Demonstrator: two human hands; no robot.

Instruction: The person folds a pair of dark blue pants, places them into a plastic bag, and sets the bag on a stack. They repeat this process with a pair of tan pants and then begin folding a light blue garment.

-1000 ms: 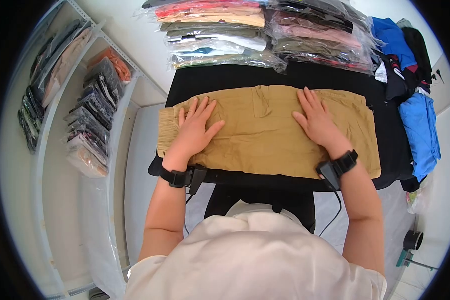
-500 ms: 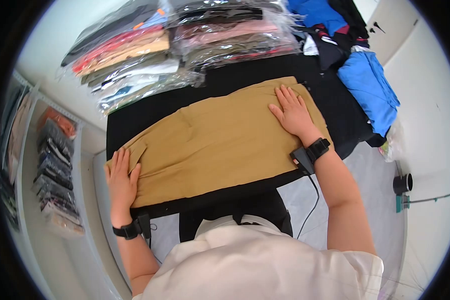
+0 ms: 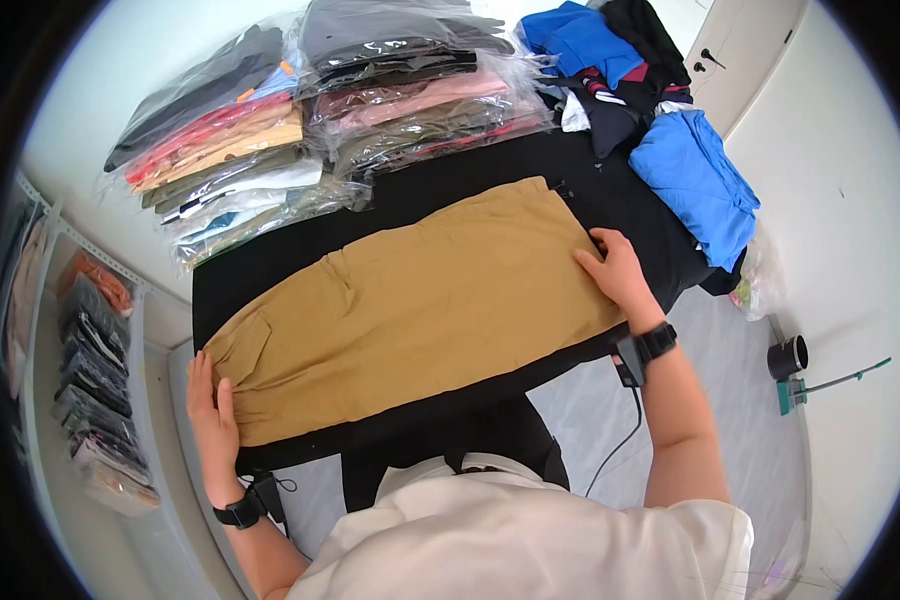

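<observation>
A tan garment, which looks like a pair of folded trousers (image 3: 410, 310), lies spread across a black-covered table (image 3: 450, 185). Creases and a flap-like fold show near its left end. My left hand (image 3: 213, 415) rests at that left end, fingers stretched along the edge and thumb apart on the cloth. At the opposite end, my right hand (image 3: 622, 272) touches the right edge, its fingers slightly bent and its thumb spread away from them. Both wrists wear black straps with small boxes and cables.
Stacks of clothes in clear plastic bags (image 3: 410, 110) stand along the table's back. Folded blue clothing (image 3: 695, 180) and a dark and blue heap (image 3: 595, 60) lie at the back right. Shelves with bagged garments (image 3: 100, 370) are on the left. A black cup-like container (image 3: 787, 356) is at right.
My right hand has slid from on top of the cloth to its right edge. My left hand stays at the left end. The camera view has shifted, and the cloth appears smoother.
</observation>
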